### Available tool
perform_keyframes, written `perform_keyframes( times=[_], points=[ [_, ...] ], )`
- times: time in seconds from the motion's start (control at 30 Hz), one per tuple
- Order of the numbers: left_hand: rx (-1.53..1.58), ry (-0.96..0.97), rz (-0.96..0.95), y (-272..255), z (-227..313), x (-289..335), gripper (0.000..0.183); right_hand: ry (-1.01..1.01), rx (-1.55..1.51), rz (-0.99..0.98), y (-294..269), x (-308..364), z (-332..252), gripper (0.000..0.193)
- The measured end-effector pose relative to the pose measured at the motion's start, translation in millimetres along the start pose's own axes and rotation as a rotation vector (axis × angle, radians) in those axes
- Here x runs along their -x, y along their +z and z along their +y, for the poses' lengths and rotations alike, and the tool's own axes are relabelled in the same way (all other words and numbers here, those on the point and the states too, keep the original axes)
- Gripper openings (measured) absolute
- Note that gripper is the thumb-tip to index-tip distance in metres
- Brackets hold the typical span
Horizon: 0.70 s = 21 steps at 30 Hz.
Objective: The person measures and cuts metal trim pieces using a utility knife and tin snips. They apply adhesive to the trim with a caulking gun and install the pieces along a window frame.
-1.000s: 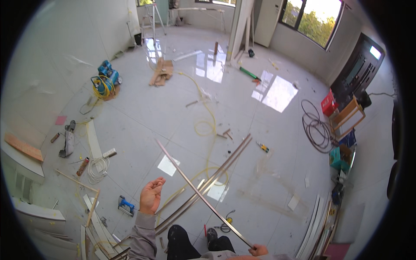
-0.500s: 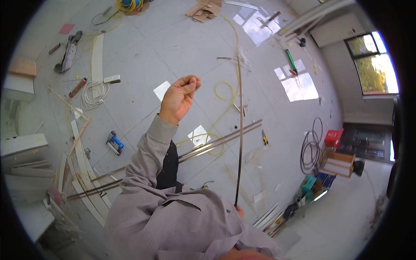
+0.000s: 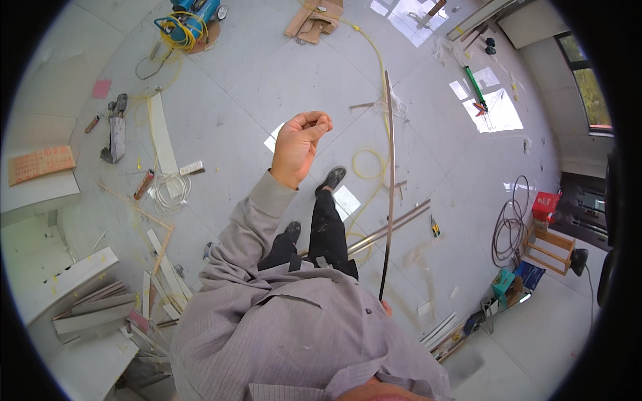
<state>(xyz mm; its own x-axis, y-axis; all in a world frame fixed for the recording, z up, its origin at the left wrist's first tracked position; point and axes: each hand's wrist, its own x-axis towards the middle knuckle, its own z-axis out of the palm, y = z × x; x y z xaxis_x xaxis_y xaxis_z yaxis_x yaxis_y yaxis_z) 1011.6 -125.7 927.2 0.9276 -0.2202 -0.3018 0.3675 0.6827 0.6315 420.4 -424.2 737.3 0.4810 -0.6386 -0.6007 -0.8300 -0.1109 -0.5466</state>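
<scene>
My left hand (image 3: 299, 147) is raised in front of me with the thumb and fingers pinched together; whatever may be between them is too small to make out. Low on the right, only a bit of my right hand (image 3: 386, 308) shows beside my shirt. It grips the near end of a long, thin metal strip (image 3: 390, 174), which reaches away from me over the floor. Long metal bars (image 3: 401, 219) lie on the floor beyond my legs, crossed by the strip in view.
Yellow hose (image 3: 366, 162) loops near my right shoe (image 3: 331, 179). White cable (image 3: 168, 192), a green caulking gun (image 3: 476, 87), pliers (image 3: 435, 226) and a dark coil (image 3: 509, 227) lie about. A blue air compressor (image 3: 194, 23) stands far left; board offcuts (image 3: 100, 304) pile up at left.
My view has shifted, and my legs and shoes now show below the left hand. The blue nail gun is now mostly behind my left sleeve. Both hands keep their pose; the strip stays with me.
</scene>
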Motion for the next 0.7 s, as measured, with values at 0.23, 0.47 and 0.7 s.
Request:
perform_keyframes(
  times=[0.23, 0.47, 0.7],
  points=[
    [-0.295, 0.066, 0.095, 52, 18, -183, 0.022, -0.015, 0.231, 0.001, -2, -132, -187, 0.030],
    [-0.321, 0.190, 0.128, 74, 45, -347, 0.014, -0.140, 0.294, 0.093, -18, -272, -374, 0.028],
    [-0.348, 0.136, 0.142, 96, 76, -541, 0.015, -0.121, 0.303, 0.002, 7, -392, -550, 0.028]
  ],
)
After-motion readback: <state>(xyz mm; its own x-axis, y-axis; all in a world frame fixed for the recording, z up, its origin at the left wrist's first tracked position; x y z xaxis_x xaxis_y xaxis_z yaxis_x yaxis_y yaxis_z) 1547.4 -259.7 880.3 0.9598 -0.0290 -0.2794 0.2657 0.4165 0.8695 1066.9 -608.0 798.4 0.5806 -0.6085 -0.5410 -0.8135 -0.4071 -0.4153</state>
